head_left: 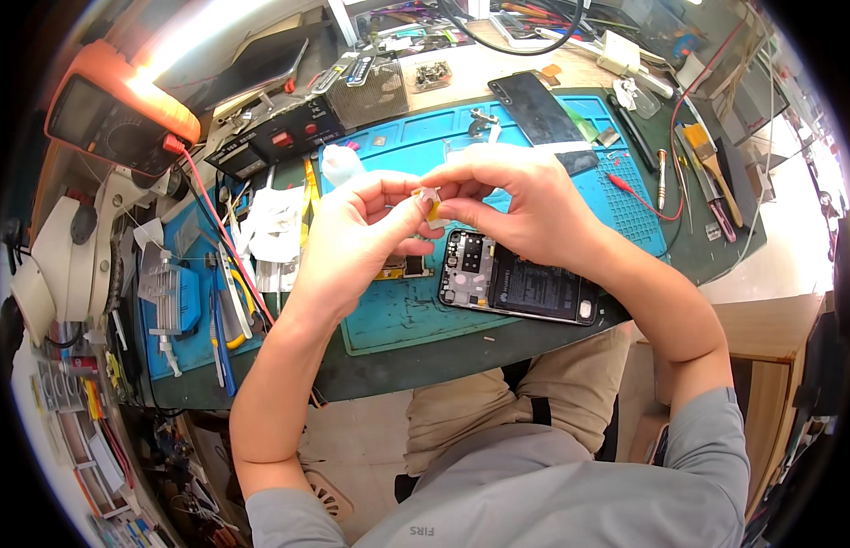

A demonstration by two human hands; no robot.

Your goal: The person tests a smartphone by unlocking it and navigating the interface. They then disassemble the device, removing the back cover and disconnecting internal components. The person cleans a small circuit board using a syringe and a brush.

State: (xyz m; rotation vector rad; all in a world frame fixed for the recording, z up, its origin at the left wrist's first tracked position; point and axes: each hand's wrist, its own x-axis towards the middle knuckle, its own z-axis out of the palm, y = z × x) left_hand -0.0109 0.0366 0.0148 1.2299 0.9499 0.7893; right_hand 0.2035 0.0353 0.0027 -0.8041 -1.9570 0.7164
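Above the blue repair mat (pixel 397 320), both my hands meet at the fingertips. My left hand (pixel 361 224) pinches a small yellow-and-white piece (pixel 432 208), and my right hand (pixel 534 201) grips it from the other side. Fingers hide most of the piece, so its kind is unclear. Just below my right hand lies an opened phone (pixel 466 265) with its black battery (pixel 539 285) exposed. A small yellow-edged circuit board (pixel 411 267) rests on the mat under my left hand, partly covered by it. Behind the hands sits a small metal clamp-like part (pixel 482 121).
A dark phone panel (pixel 534 108) lies at the mat's far right. An orange multimeter (pixel 119 114) and a black power unit (pixel 274 137) stand at the left, near pliers (pixel 247 306) and a white bottle (pixel 341 164). Brushes (pixel 708 160) and a red clip lead (pixel 621 184) are at the right.
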